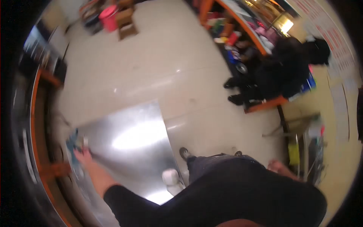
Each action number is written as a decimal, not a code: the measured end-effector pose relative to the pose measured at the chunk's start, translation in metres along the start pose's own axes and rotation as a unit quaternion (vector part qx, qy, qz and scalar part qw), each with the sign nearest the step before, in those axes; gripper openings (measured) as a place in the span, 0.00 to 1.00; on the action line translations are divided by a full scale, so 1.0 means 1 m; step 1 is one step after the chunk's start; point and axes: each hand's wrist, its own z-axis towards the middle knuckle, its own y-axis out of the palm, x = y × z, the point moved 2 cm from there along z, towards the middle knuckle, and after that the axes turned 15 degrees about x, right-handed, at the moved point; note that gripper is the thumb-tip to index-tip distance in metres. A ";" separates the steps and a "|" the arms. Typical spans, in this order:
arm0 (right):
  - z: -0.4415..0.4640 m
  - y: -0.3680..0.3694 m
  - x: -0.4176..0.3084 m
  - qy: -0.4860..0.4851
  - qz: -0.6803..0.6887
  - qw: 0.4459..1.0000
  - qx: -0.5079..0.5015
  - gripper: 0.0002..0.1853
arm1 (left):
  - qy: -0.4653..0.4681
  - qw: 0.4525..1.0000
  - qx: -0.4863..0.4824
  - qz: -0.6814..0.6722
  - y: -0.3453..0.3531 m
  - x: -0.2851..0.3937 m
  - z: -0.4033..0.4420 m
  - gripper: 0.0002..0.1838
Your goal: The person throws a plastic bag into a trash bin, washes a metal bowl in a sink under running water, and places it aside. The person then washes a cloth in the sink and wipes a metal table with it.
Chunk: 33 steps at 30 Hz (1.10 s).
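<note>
My left hand [85, 156] reaches out over the left edge of a shiny metal tabletop [151, 136]. Right by its fingers is a teal object [72, 143], too blurred to name, with a small whitish piece [85, 142] next to it. Whether the fingers grip either one, I cannot tell. My right hand [278, 167] hangs low on the other side of my body, near a rack, its fingers smeared. A white rounded object [171, 178] stands on the metal close to my body.
An orange-edged shelf unit [36, 125] runs along the left. At the upper right a person in dark clothes [283, 68] sits by an orange-framed table [249, 30] with mixed goods. A pink bin [109, 18] and wooden stool [126, 24] stand far off on the tiled floor.
</note>
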 end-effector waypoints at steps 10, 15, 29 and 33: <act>-0.018 0.013 -0.010 0.109 -0.048 0.981 0.154 0.18 | -0.060 0.909 0.099 -0.401 0.026 0.000 -0.028 0.23; 0.005 0.034 0.053 0.105 0.007 0.983 0.150 0.18 | 0.466 0.842 0.067 0.263 0.101 -0.014 -0.227 0.24; -0.019 0.002 0.199 -0.116 0.229 0.920 0.295 0.22 | 0.273 0.426 -0.778 0.373 0.026 -0.404 -1.002 0.17; -0.115 -0.097 0.178 -0.211 0.227 0.870 0.384 0.33 | 0.228 0.142 -0.921 0.281 -0.070 -0.455 -1.173 0.09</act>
